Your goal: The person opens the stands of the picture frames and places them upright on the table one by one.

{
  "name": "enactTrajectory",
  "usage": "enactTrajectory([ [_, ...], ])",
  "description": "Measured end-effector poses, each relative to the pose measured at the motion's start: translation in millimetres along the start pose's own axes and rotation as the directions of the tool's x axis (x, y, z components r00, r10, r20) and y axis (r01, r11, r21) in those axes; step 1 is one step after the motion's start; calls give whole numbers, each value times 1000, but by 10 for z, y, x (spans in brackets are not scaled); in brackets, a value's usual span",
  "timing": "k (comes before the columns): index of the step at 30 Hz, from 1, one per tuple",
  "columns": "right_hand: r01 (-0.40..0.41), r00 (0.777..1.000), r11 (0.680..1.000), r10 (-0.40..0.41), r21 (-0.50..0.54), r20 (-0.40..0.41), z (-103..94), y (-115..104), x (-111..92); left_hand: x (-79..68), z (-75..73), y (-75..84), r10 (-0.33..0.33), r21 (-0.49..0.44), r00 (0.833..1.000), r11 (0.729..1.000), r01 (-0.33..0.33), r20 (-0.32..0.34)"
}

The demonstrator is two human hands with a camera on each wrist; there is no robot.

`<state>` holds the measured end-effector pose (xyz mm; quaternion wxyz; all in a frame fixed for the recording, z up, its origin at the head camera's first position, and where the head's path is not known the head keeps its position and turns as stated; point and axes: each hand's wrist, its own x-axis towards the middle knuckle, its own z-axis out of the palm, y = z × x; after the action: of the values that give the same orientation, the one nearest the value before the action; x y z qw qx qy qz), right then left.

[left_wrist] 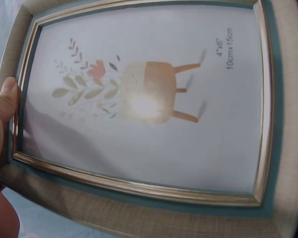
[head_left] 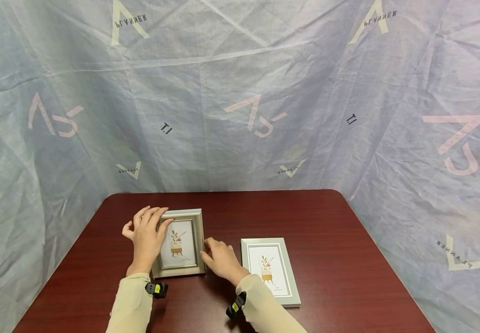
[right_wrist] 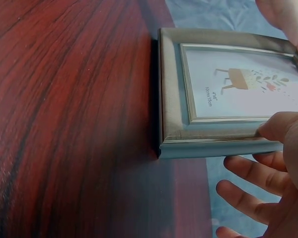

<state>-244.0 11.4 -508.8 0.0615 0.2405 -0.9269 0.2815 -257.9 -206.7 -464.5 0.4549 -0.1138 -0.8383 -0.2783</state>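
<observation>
A champagne-coloured picture frame (head_left: 198,245) stands on its lower edge at the left of the table, its plant-pot print facing me. My left hand (head_left: 148,236) grips the upper left corner, thumb on the front and fingers over the top and behind. At the right side, my right hand (head_left: 223,260) pinches the edge with the thumb at the front border; the other fingers spread beyond the edge in the right wrist view. The left wrist view shows the print (left_wrist: 149,94) close up, with light glaring on the glass.
A second, pale silver picture frame (head_left: 291,282) with the same print lies flat to the right, partly covered by my right forearm. The dark red wooden table (head_left: 339,268) has grey printed cloth (head_left: 206,115) hanging behind it and along both sides.
</observation>
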Motion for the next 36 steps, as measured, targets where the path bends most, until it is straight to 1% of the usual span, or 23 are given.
enactTrajectory([
  [10, -11, 1000, 1000, 11, 0, 0, 5, 10, 23, 10, 8, -5, -16, -7, 1000, 1000, 16, 12],
  [18, -3, 1000, 1000, 3, -4, -8, 6, 4, 22, 23, -1, 6, -30, -1, 999, 1000, 30, 19],
  [26, 13, 1000, 1000, -13, 13, -7, -6, 20, -9, 15, -29, 27, -61, -15, 998, 998, 61, 33],
  [30, 31, 999, 999, -31, 24, -8, -16, 65, -56, -10, -32, 40, -49, -29, 998, 998, 50, 38],
  [36, 66, 997, 998, -66, -3, -42, -111, 138, -102, -10, -31, 99, -26, -43, 999, 999, 28, 45],
])
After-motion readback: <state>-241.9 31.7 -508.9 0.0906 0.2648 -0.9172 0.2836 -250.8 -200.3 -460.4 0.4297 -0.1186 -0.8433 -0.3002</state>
